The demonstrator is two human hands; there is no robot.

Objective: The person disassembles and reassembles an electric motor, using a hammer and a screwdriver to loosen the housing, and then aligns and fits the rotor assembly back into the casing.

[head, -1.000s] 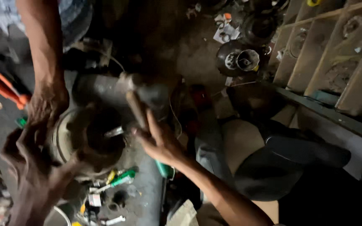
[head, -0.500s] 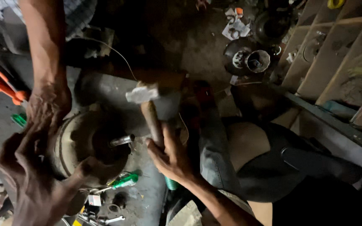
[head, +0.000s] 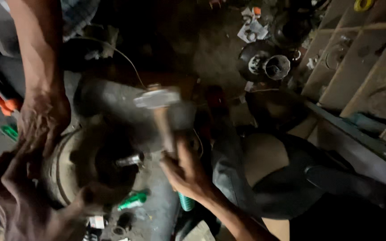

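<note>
Here the right hand (head: 188, 172) grips a wooden-handled hammer (head: 159, 100), its head raised above a round metal drum (head: 81, 167). The left hand (head: 18, 205) clasps the drum's near rim, while another person's hand (head: 43, 118) rests on its far edge.

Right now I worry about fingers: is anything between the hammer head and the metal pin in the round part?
Nothing visible lies between the hammer and the pin. Another person's hand grips the round part's rim, left of that path.
</note>
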